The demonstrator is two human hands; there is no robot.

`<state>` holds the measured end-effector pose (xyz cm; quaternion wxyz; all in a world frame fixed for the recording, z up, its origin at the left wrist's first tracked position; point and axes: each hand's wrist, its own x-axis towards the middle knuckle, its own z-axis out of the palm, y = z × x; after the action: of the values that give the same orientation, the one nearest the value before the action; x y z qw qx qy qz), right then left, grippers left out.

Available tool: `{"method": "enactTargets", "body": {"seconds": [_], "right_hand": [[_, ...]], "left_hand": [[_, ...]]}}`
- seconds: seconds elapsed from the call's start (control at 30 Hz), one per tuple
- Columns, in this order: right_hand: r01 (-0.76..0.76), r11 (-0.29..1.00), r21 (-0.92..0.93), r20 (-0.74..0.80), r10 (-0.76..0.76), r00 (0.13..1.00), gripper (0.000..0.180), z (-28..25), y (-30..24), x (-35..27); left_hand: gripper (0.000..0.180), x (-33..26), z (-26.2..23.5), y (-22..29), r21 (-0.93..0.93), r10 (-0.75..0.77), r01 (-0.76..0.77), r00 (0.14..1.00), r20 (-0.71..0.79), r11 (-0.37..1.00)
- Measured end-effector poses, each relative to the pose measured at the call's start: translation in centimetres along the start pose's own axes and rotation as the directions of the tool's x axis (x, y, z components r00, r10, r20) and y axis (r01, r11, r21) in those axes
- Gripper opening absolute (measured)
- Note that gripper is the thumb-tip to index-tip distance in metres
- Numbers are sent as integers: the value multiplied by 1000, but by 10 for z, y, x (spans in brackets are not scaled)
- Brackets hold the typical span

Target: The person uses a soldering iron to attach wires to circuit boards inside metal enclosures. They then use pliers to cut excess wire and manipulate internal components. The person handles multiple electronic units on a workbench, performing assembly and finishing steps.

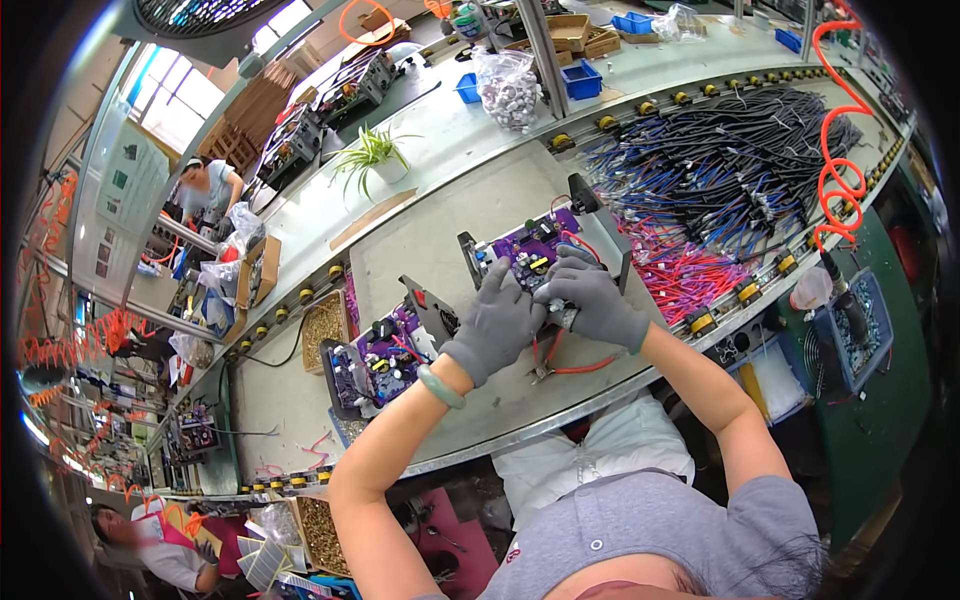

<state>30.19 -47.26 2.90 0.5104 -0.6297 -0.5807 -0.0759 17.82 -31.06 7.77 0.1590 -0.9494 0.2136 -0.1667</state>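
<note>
Both hands wear grey gloves and meet at the near edge of a purple circuit board (535,243) set in a black-ended frame. My left hand (495,325) is bent at the board's near left, fingertips drawn in against my right hand; what they grip is hidden. Curled in a pinch, my right hand (600,305) covers the near right corner, with a small silvery part (563,316) under its fingers. Red-handled cutters (575,369) lie on the bench just below. Left of my left wrist rests a second purple board unit (385,362) with a black upright panel.
Bundled black and blue cables (715,165) and red-pink wires (680,270) lie to the right. A coiled red hose (835,150) hangs there. Cardboard boxes of small parts (325,325) stand left, a potted plant (385,160) behind. Two people (210,190) work on the left side.
</note>
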Motion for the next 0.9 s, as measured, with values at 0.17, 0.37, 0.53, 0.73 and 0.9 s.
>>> {"method": "enactTargets", "body": {"seconds": [0.17, 0.37, 0.53, 0.73, 0.9], "right_hand": [[16, 1000, 7, 17, -16, 1000, 34, -4, 3, 0], [34, 999, 0, 7, -34, 999, 34, -5, 5, 1], [41, 999, -12, 41, -40, 998, 33, -6, 0, 0], [10, 1000, -7, 69, -10, 998, 33, -8, -1, 1], [12, 1000, -10, 76, -11, 997, 33, -8, -4, 2]], "left_hand": [[7, 6, -7, -1, -116, -20, 23, 999, 26, 993], [9, 4, 9, 11, -105, -71, 63, 994, -80, 993], [17, -2, 20, 22, 57, -55, 57, 998, -35, 997], [11, 2, 19, 24, 148, -125, 143, 985, -121, 979], [11, -1, 6, 18, 70, -65, 76, 986, -151, 995]]}}
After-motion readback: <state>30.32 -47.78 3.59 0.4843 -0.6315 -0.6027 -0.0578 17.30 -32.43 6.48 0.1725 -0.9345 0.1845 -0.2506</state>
